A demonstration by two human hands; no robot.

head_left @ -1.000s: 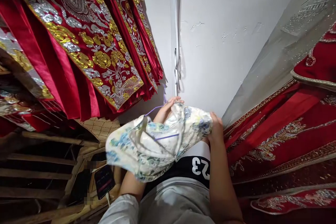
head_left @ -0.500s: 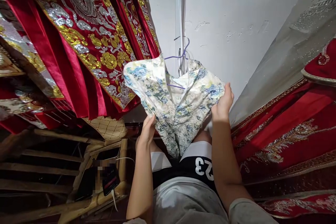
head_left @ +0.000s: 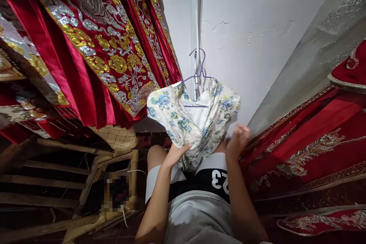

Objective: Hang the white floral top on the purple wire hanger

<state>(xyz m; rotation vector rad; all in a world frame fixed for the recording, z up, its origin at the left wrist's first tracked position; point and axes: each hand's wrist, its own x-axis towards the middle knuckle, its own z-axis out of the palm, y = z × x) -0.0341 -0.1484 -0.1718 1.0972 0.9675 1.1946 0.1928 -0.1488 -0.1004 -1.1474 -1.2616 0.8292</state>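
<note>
A white V-neck floral top [head_left: 168, 103] with blue flowers and green leaves hangs on a thin purple hanger [head_left: 203, 65], mid-view. Its lower end bunches between my thighs, so the full length is hidden. My left hand [head_left: 177, 154] grips the lower left side of the top, thumb across the front and the other fingers behind the cloth. My right hand [head_left: 239, 138] is off the fabric, just below and right of the right sleeve. Motion blurs its fingers, and I cannot tell if they are closed.
Red garments with gold and silver sequins [head_left: 117, 61] hang at the left. A sheer grey veil-like cloth [head_left: 297, 53] and red beaded garments [head_left: 320, 137] fill the right. At lower left stands a wooden chair [head_left: 85, 194] with a woven pad [head_left: 118, 138]. The white wall [head_left: 243, 7] is ahead.
My right hand has let go of the right sleeve and dropped lower. My left hand has moved right along the cloth. The top and hanger sit lower.
</note>
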